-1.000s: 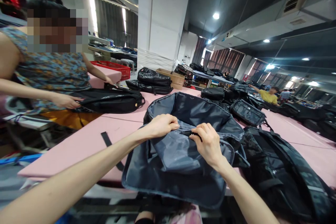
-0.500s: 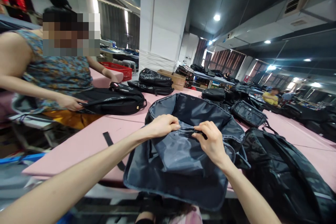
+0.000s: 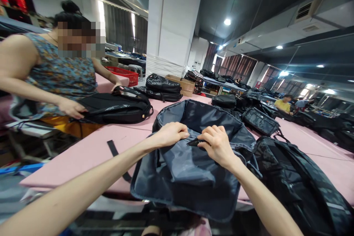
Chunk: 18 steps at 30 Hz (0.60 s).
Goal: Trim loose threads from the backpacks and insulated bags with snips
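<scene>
An unzipped backpack [image 3: 188,199] with dark grey-blue lining lies spread open in front of me, its front panel hanging over the table edge. My left hand [image 3: 173,133] is closed, pinching the edge of the inner lining pocket [image 3: 190,162] between thumb and fingers. Just to the right, my right hand [image 3: 217,143] grips small black thread snips [image 3: 194,142], their pointed tip directed left along the lining. Its fingers cover most of the snips, so I cannot make out whether the blades touch the fabric.
The pink table [image 3: 91,155] carries a loose black strap [image 3: 113,148]. A camouflage backpack [image 3: 295,177] lies close on my right, with more bags behind. At left, a co-worker [image 3: 63,73] handles a black backpack [image 3: 118,108]. Stacked backpacks [image 3: 163,84] stand before a carton [image 3: 185,86].
My right hand has turned slightly, and the dark tip of the snips now shows beyond its fingers. My left hand keeps its pinch on the lining. The co-worker's head has shifted right.
</scene>
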{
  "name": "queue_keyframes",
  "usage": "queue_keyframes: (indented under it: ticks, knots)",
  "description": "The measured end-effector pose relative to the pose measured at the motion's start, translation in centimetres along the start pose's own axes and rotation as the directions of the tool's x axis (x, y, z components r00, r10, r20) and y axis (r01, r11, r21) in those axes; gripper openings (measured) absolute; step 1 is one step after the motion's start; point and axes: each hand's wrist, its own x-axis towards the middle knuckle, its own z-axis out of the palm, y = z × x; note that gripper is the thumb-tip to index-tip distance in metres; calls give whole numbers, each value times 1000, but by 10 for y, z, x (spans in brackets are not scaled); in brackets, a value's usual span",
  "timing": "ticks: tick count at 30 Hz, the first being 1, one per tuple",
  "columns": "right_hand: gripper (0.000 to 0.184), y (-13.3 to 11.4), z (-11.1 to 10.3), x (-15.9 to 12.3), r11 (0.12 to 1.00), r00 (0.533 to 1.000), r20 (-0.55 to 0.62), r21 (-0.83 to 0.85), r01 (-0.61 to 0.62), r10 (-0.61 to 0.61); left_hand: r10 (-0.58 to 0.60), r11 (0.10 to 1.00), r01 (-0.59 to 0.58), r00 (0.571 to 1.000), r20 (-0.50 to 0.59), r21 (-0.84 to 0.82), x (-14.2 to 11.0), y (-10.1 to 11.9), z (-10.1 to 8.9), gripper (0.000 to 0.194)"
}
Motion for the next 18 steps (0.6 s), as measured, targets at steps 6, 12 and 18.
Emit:
queue_keyframes:
  ticks: [6,12,18]
  knots:
    - [10,11,-3,-6,858,981,-39,492,-148,192,128,991,-131,980,-156,-13,-15,-4,3,24]
    - [12,14,-5,-9,715,926,-17,641,-280,378,169,966,-75,909,-380,249,-31,4,23,20]
    - [17,34,-20,-23,356,736,-31,888,-290,676,211,962,-187,972,-108,198,-25,-3,-2,26]
